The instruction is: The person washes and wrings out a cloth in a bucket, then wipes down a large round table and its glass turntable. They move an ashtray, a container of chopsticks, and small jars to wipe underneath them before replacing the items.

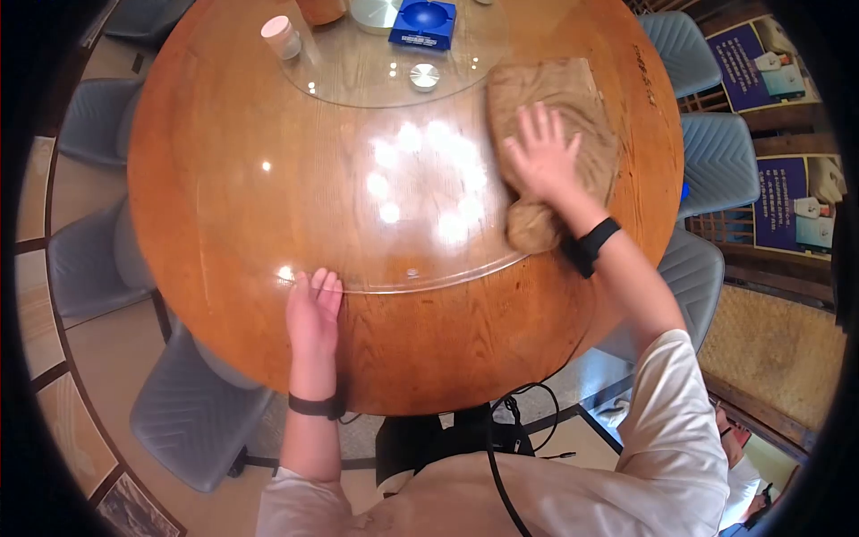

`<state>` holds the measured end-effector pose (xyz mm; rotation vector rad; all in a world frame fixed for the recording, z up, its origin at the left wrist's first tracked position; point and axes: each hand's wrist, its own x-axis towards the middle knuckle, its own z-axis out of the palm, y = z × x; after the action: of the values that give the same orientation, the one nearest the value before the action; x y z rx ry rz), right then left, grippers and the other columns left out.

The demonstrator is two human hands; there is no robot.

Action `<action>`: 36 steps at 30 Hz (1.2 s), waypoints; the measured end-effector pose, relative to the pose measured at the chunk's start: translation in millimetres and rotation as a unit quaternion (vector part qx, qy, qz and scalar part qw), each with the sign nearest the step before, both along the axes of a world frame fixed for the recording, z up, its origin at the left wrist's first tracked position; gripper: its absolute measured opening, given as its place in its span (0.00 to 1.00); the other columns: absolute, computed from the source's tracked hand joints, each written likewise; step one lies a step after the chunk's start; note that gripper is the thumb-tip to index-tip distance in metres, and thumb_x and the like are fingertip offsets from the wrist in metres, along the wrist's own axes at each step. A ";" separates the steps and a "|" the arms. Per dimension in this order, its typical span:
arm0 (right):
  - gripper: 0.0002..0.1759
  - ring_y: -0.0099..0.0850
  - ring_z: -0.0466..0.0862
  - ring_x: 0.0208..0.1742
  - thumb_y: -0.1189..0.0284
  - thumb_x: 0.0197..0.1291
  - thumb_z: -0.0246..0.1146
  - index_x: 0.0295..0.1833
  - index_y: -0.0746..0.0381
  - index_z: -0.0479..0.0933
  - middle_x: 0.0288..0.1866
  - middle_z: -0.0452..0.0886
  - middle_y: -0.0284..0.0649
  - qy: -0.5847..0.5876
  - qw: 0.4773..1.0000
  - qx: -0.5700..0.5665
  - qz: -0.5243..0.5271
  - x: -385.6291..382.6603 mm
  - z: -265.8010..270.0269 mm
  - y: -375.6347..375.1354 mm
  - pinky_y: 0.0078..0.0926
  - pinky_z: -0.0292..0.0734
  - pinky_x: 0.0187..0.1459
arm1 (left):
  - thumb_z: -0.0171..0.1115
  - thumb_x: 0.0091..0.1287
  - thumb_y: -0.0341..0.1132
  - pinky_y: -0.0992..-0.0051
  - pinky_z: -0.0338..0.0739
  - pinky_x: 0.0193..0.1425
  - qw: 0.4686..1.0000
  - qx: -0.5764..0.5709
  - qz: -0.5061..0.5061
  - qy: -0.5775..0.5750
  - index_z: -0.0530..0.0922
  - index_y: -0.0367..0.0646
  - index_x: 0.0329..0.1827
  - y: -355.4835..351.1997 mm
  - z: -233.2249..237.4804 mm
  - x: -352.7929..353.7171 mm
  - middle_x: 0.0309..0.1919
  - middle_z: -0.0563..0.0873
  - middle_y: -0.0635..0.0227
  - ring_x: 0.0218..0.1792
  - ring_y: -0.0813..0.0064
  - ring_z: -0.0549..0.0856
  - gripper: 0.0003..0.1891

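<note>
A brown cloth [564, 94] lies spread on the right side of the round table, with one bunched end near my wrist. My right hand [546, 157] rests flat on it, fingers spread. At the front left edge of the glass turntable [447, 279] is my left hand [315, 304], palm turned up and fingers stretched out; its fingertips are at the glass rim. Nothing is held in the left hand.
On the round wooden table [206, 206] stand a blue ashtray [424, 22], a pink-lidded jar [281, 38] and a round metal disc [424, 77]. Grey chairs [201, 407] surround it. A black cable [494, 465] hangs before my body.
</note>
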<state>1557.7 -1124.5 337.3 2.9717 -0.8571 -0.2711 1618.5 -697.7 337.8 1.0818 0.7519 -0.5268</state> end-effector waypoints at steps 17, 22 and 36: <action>0.37 0.50 0.55 0.83 0.39 0.71 0.45 0.78 0.45 0.64 0.81 0.63 0.43 -0.065 0.992 0.033 0.100 25.1 15.0 42.0 0.75 0.38 0.75 | 0.49 0.82 0.49 0.59 0.79 0.67 0.999 0.033 -0.029 -0.022 0.68 0.36 0.63 19.5 -11.8 50.3 0.61 0.79 0.52 0.61 0.54 0.81 0.22; 0.41 0.50 0.44 0.86 0.37 0.73 0.38 0.85 0.43 0.48 0.87 0.46 0.42 -0.042 0.997 0.009 -0.064 22.2 12.2 -24.7 0.76 0.34 0.76 | 0.52 0.81 0.46 0.65 0.82 0.63 0.998 -0.065 -0.015 0.005 0.70 0.39 0.61 14.3 26.9 29.0 0.58 0.81 0.53 0.56 0.60 0.84 0.19; 0.35 0.47 0.48 0.86 0.42 0.72 0.46 0.80 0.41 0.61 0.85 0.53 0.39 -0.118 0.918 0.175 0.335 51.6 12.1 232.8 0.82 0.34 0.73 | 0.45 0.83 0.46 0.60 0.73 0.72 0.984 -0.160 -0.068 0.050 0.71 0.41 0.67 -3.3 18.2 -18.4 0.63 0.82 0.62 0.65 0.64 0.81 0.21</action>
<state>1609.3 -891.8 349.5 3.4399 0.2796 -0.0333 1600.1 -701.0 356.0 0.8143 0.6565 -0.7940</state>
